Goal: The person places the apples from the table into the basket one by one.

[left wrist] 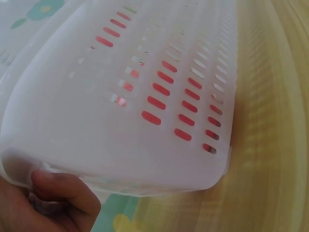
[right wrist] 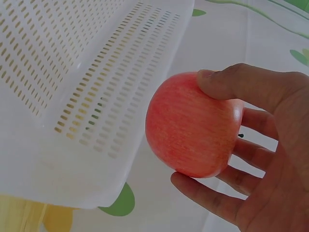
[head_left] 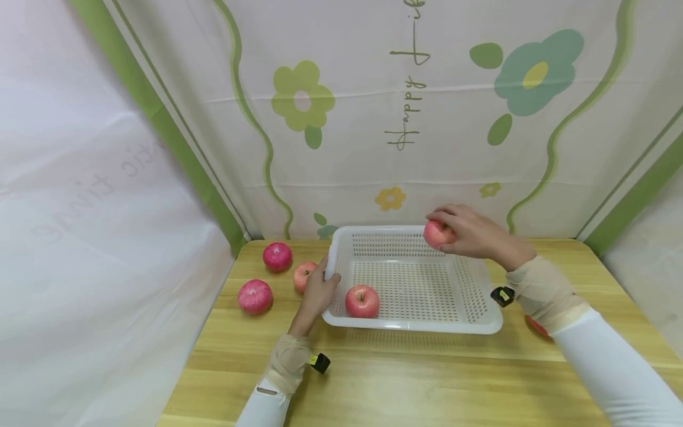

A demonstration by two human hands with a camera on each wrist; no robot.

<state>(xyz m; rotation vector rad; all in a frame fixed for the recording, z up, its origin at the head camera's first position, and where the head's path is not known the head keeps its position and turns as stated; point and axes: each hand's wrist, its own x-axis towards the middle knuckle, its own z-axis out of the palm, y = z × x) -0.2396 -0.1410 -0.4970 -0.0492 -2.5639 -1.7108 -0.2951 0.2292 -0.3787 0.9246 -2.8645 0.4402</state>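
A white perforated basket point(head_left: 408, 325) sits on the wooden table, with one red apple point(head_left: 362, 301) in its left front corner. The left hand point(head_left: 316, 296) grips the basket's left rim; in the left wrist view its thumb and fingers point(left wrist: 63, 193) curl round the rim of the basket point(left wrist: 72, 130). Above the basket's back right corner, the right hand point(head_left: 472, 234) holds another apple point(head_left: 439, 233). The right wrist view shows that apple point(right wrist: 190, 125) between thumb and fingers of the right hand point(right wrist: 270, 145), beside the basket wall point(right wrist: 82, 169).
Two dark pink round fruits point(head_left: 277, 257) point(head_left: 255, 296) stand on the table at the left. A lighter apple point(head_left: 304, 277) lies by the basket's left side. A red object point(head_left: 538, 327) shows partly behind the right forearm. A printed curtain point(head_left: 341, 148) hangs behind the table.
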